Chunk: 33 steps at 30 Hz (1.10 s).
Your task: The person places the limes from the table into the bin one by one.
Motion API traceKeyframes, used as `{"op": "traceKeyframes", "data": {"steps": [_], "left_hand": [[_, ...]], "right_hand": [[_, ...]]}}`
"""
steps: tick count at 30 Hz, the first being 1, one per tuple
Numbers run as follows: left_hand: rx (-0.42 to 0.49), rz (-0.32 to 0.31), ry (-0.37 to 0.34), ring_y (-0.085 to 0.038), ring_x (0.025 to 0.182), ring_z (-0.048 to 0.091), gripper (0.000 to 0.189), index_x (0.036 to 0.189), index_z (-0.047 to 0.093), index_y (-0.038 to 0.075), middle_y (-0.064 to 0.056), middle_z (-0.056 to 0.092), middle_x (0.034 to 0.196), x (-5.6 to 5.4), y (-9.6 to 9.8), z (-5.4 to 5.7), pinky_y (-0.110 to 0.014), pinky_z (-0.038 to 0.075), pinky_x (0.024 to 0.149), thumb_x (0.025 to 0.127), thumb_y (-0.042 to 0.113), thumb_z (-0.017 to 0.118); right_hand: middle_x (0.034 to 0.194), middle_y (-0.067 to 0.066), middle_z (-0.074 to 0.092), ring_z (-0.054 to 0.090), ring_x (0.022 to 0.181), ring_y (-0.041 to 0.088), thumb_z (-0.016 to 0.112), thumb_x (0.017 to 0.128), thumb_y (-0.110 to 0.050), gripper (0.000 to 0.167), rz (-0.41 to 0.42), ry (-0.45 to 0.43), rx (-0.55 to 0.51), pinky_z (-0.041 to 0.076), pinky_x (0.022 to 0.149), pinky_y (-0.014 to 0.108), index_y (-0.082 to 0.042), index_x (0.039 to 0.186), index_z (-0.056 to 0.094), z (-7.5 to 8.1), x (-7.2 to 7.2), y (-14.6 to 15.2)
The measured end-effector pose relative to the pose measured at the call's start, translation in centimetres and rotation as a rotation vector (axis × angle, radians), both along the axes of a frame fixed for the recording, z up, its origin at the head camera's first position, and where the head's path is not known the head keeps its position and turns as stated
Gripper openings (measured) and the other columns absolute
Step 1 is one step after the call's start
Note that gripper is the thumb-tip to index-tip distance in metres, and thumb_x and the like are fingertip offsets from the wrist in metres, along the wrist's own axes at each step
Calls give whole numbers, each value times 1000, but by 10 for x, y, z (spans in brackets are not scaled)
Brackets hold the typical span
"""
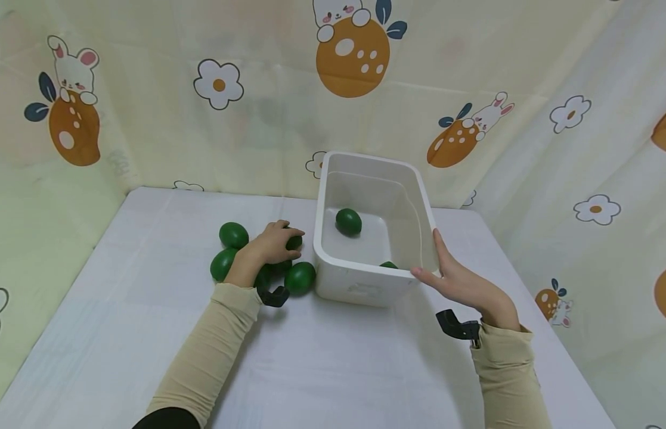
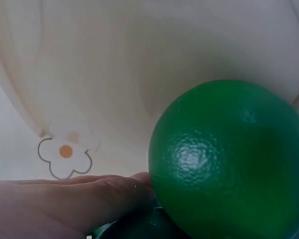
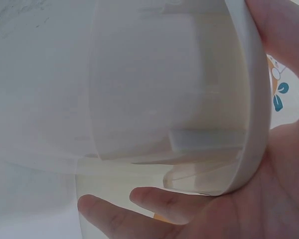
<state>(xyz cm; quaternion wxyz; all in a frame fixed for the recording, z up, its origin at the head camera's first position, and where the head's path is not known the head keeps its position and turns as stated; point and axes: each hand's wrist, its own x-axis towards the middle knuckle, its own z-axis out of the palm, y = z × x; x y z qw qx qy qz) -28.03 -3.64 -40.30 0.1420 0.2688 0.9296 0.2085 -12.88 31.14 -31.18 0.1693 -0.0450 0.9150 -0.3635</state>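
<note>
My left hand (image 1: 272, 243) reaches over a cluster of smooth green oval fruits, its thumb and fingers round one green fruit (image 1: 294, 242). Another green fruit (image 1: 300, 278) lies just in front of that hand, and it looms large in the left wrist view (image 2: 229, 159). At the right, my right hand (image 1: 467, 286) grips the near right corner of a white plastic bin (image 1: 365, 286). In the right wrist view the bin's rim (image 3: 259, 99) sits between thumb and palm, with fingers along the outside. Inside the bin lies one green fruit (image 1: 348, 222); a second (image 1: 389, 264) is mostly hidden by the near wall.
More green fruits (image 1: 234, 235) lie left of the left hand, partly covered by the wrist. Everything stands on a white-covered table (image 1: 322, 369). A patterned curtain (image 1: 268, 131) hangs behind and along both sides. Black wrist mounts (image 1: 457, 325) sit at the cuffs.
</note>
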Motion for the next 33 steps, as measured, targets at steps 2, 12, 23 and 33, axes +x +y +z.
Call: {"op": "traceKeyframes", "data": {"steps": [2, 12, 23, 33], "left_hand": [[4, -5, -11, -42, 140, 23, 55, 142, 46, 15, -24, 26, 152, 0, 0, -1, -55, 29, 111, 91, 29, 62], [62, 98, 78, -42, 130, 37, 45, 135, 52, 15, -22, 39, 143, -2, 7, -11, -54, 41, 101, 92, 26, 60], [141, 264, 72, -37, 125, 41, 40, 125, 56, 18, -18, 44, 138, -4, 20, -22, -57, 47, 90, 87, 22, 67], [175, 249, 100, -33, 127, 39, 37, 122, 58, 19, -14, 45, 137, -4, 23, -24, -56, 47, 91, 87, 19, 68]], "right_hand": [[156, 14, -21, -2, 144, 40, 51, 96, -42, 99, 1, 0, -1, 11, 109, 68, -20, 144, -32, 0, 0, 0], [157, 12, -21, -3, 144, 38, 50, 96, -45, 98, -10, -1, 2, 9, 110, 67, -22, 144, -32, -4, -1, 0], [156, 13, -22, -2, 144, 40, 51, 96, -42, 98, -6, 9, -5, 12, 109, 67, -20, 144, -32, -3, -1, 1], [156, 11, -22, -5, 145, 39, 51, 96, -43, 97, -24, 11, 9, 10, 109, 67, -22, 145, -31, 0, 2, -1]]}}
